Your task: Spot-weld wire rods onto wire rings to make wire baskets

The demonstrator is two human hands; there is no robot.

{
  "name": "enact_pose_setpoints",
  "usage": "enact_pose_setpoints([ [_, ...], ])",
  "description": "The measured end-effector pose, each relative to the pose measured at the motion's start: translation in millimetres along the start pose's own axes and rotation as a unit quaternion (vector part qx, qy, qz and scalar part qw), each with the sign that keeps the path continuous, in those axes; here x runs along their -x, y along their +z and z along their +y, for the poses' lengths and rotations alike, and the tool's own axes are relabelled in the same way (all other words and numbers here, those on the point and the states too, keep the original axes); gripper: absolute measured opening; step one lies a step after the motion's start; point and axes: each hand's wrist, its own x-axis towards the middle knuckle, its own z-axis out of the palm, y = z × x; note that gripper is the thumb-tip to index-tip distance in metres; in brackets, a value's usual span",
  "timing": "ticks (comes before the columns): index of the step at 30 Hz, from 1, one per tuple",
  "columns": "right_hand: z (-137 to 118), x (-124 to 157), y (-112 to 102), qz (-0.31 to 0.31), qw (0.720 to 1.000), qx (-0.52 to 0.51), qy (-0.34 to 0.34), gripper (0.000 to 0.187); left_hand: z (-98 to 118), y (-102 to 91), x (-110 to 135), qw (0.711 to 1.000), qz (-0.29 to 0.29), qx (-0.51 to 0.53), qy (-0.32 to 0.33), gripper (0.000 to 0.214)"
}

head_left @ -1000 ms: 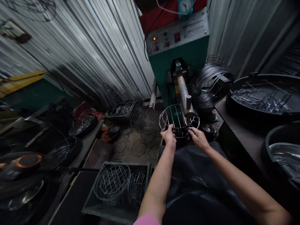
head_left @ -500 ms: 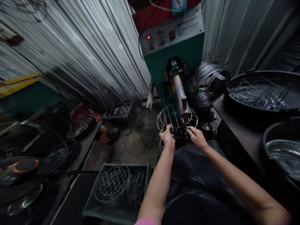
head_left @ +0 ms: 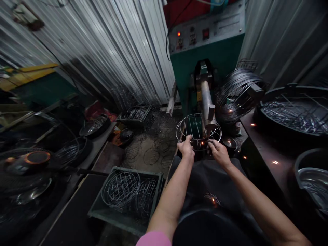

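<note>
My left hand (head_left: 186, 148) and my right hand (head_left: 218, 151) both grip the near rim of a round wire basket frame (head_left: 191, 125). The frame sits under the metal arm (head_left: 206, 104) of a green welding machine (head_left: 205, 65). Small orange sparks glow at the frame between my hands and scatter over the dark bench to the right. A dark apron covers my lap below my forearms.
A green tray (head_left: 123, 212) at lower left holds several finished wire baskets. A coil of wire (head_left: 237, 90) hangs right of the machine. Black tubs (head_left: 294, 112) with wire pieces stand on the right bench. Loose wire rings lie on the floor (head_left: 153, 152). Corrugated metal walls surround the spot.
Sparks have appeared at the basket frame and on the right bench. My hands keep their grip on the rim; the view has shifted slightly.
</note>
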Motion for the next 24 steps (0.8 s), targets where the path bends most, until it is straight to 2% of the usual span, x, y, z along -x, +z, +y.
enact_pose_setpoints([
  [5, 1, -6, 2, -0.001, 1.000, 0.023, -0.007, 0.045, -4, 2.1, 0, 1.000, 0.017, -0.002, 0.002, 0.046],
  [7, -2, -3, 0, 0.012, 0.999, 0.040, -0.021, 0.045, -2, 0.5, 1, 1.000, 0.005, -0.014, -0.002, 0.047],
  [10, 1, 21, -14, 0.071, 0.990, 0.099, -0.075, 0.039, 8, -12.9, 0, 0.997, -0.049, -0.043, -0.027, 0.050],
  [12, 13, 49, -29, 0.075, 0.982, 0.147, -0.089, 0.031, 14, -30.2, -7, 0.993, -0.081, -0.057, -0.060, 0.050],
  [13, 22, 64, -36, 0.053, 0.981, 0.168, -0.076, 0.026, 16, -40.8, -13, 0.991, -0.092, -0.060, -0.080, 0.048],
  [15, 44, 94, -48, -0.033, 0.977, 0.209, -0.025, 0.015, 12, -65.3, -27, 0.984, -0.118, -0.059, -0.120, 0.044],
  [18, 71, 125, -53, -0.175, 0.946, 0.271, 0.044, 0.011, -9, -107.6, -44, 0.975, -0.139, -0.058, -0.161, 0.040],
  [20, 79, 134, -48, -0.244, 0.914, 0.316, 0.068, 0.012, -29, -134.3, -48, 0.983, -0.125, -0.050, -0.125, 0.038],
  [22, 76, 138, -39, -0.302, 0.872, 0.373, 0.092, 0.009, -46, -154.7, -48, 0.992, -0.116, -0.034, -0.035, 0.039],
  [24, 70, 141, -28, -0.341, 0.827, 0.433, 0.112, 0.010, -58, -167.2, -47, 0.989, -0.140, -0.030, 0.042, 0.043],
])
